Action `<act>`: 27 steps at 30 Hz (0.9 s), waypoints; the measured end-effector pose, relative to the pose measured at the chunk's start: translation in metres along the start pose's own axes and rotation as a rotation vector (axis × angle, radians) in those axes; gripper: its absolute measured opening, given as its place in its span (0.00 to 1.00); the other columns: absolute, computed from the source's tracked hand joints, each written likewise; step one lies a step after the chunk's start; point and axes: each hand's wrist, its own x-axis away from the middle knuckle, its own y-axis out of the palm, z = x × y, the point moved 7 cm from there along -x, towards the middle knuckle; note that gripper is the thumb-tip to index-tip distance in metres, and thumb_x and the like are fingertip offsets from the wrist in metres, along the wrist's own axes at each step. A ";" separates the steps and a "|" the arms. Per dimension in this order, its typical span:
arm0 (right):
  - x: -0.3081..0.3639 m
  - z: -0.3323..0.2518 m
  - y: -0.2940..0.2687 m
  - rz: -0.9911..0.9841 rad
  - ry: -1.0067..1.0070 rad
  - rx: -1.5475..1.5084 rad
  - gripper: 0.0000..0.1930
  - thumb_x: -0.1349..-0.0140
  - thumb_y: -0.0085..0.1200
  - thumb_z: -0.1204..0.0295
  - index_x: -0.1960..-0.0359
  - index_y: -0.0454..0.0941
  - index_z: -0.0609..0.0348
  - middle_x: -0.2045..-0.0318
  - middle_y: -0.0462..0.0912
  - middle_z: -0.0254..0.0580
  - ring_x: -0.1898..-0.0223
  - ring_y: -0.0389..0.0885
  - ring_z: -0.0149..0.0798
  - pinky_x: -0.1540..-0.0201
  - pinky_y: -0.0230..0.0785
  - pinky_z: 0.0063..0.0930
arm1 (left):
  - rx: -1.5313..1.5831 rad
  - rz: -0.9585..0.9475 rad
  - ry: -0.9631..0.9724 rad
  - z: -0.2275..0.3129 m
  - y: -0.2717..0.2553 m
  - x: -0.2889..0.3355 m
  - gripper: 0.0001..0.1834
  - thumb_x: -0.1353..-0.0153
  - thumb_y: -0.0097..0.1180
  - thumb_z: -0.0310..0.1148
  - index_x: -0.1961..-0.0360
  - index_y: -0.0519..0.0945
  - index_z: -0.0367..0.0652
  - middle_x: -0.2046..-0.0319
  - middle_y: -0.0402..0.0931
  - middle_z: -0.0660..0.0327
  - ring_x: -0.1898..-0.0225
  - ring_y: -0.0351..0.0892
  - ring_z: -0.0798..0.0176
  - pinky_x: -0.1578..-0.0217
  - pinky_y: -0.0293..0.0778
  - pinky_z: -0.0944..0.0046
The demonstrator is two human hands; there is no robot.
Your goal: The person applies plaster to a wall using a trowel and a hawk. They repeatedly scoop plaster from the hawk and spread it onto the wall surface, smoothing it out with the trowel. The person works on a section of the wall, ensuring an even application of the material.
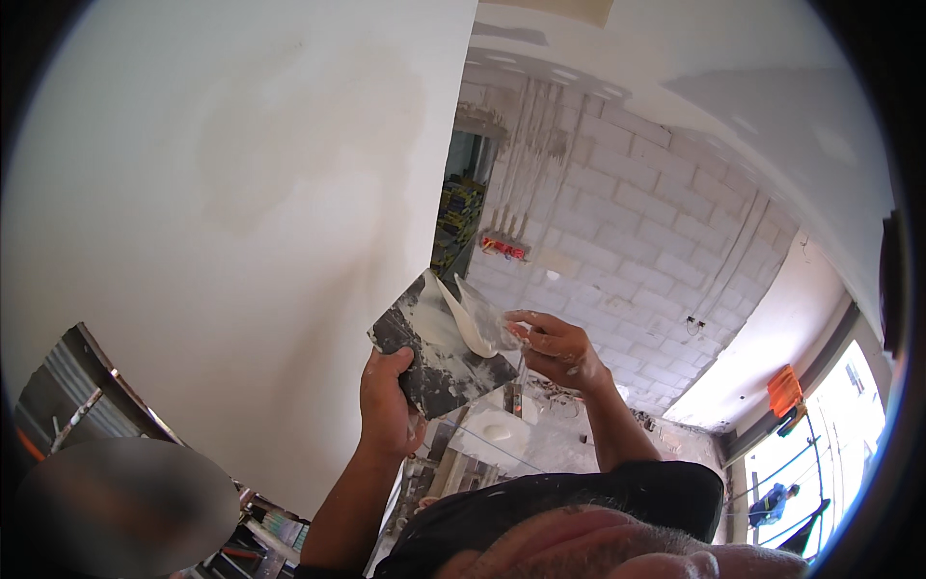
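My left hand (388, 396) grips a dark square plasterer's board (434, 386) by its near left edge, with the thumb on top. White filler is smeared over the board's face. My right hand (558, 352) is closed on a wide, flat filling knife (490, 318), whose handle is mostly hidden by the fingers. Its blade rests against or just over the board, and a thick ridge of wet filler (468, 323) lies along it. Specks of filler stick to the right hand's fingers.
A smooth white wall (231, 193) rises close on the left. Bare blockwork (617, 212) with red electrical boxes (503, 247) stands farther back. A bright opening at right shows a person (772, 504) and an orange item (786, 391). A blurred patch (130, 507) covers the lower left.
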 end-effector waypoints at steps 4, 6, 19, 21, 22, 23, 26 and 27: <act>0.027 0.074 -0.037 0.266 0.228 0.313 0.17 0.35 0.59 0.76 0.45 0.79 0.63 0.53 0.85 0.49 0.56 0.85 0.39 0.58 0.78 0.26 | -0.052 -0.133 0.153 0.010 0.009 0.000 0.19 0.33 0.45 0.26 0.41 0.68 0.35 0.51 0.77 0.55 0.51 0.80 0.63 0.48 0.78 0.61; 0.028 0.095 -0.056 0.492 0.534 -0.042 0.19 0.31 0.56 0.70 0.40 0.77 0.62 0.61 0.86 0.42 0.70 0.81 0.30 0.66 0.74 0.23 | -0.181 -0.174 0.222 0.005 -0.005 -0.009 0.18 0.31 0.45 0.26 0.41 0.68 0.35 0.52 0.77 0.58 0.52 0.77 0.68 0.48 0.73 0.64; -0.183 0.038 -0.121 0.818 0.128 -0.150 0.18 0.30 0.46 0.68 0.44 0.78 0.62 0.63 0.82 0.37 0.75 0.71 0.25 0.75 0.67 0.25 | -0.704 -0.338 0.376 -0.023 -0.050 -0.066 0.16 0.26 0.45 0.33 0.43 0.69 0.35 0.66 0.70 0.67 0.67 0.64 0.75 0.64 0.65 0.70; -0.222 0.049 -0.142 0.819 0.062 -0.345 0.16 0.31 0.46 0.70 0.47 0.77 0.63 0.63 0.81 0.40 0.73 0.72 0.28 0.74 0.67 0.27 | -0.737 -0.356 0.303 -0.027 -0.055 -0.076 0.19 0.26 0.45 0.33 0.38 0.67 0.34 0.53 0.72 0.62 0.54 0.68 0.71 0.50 0.66 0.66; -0.239 0.056 -0.154 0.794 0.015 -0.429 0.14 0.32 0.46 0.71 0.49 0.76 0.64 0.62 0.81 0.42 0.71 0.74 0.31 0.74 0.68 0.28 | -0.748 -0.356 0.252 -0.030 -0.058 -0.079 0.21 0.25 0.44 0.33 0.36 0.66 0.34 0.45 0.73 0.58 0.46 0.71 0.68 0.41 0.66 0.64; -0.258 0.065 -0.164 0.765 -0.030 -0.517 0.13 0.32 0.46 0.71 0.51 0.76 0.64 0.61 0.81 0.44 0.70 0.75 0.33 0.73 0.68 0.29 | -0.744 -0.343 0.214 -0.035 -0.064 -0.084 0.22 0.25 0.45 0.34 0.36 0.66 0.34 0.45 0.73 0.58 0.46 0.71 0.69 0.43 0.68 0.64; -0.309 0.094 -0.193 0.733 -0.127 -0.739 0.10 0.33 0.45 0.73 0.54 0.73 0.65 0.62 0.80 0.47 0.67 0.76 0.39 0.73 0.69 0.31 | -0.791 -0.345 0.179 -0.044 -0.073 -0.098 0.22 0.26 0.45 0.34 0.36 0.66 0.34 0.46 0.74 0.59 0.47 0.72 0.68 0.44 0.69 0.64; -0.322 0.098 -0.204 0.743 -0.147 -0.774 0.09 0.33 0.45 0.74 0.55 0.72 0.65 0.62 0.79 0.48 0.67 0.77 0.41 0.73 0.70 0.32 | -0.873 -0.331 0.079 -0.045 -0.074 -0.099 0.22 0.26 0.46 0.34 0.36 0.66 0.34 0.47 0.75 0.59 0.49 0.73 0.69 0.47 0.71 0.65</act>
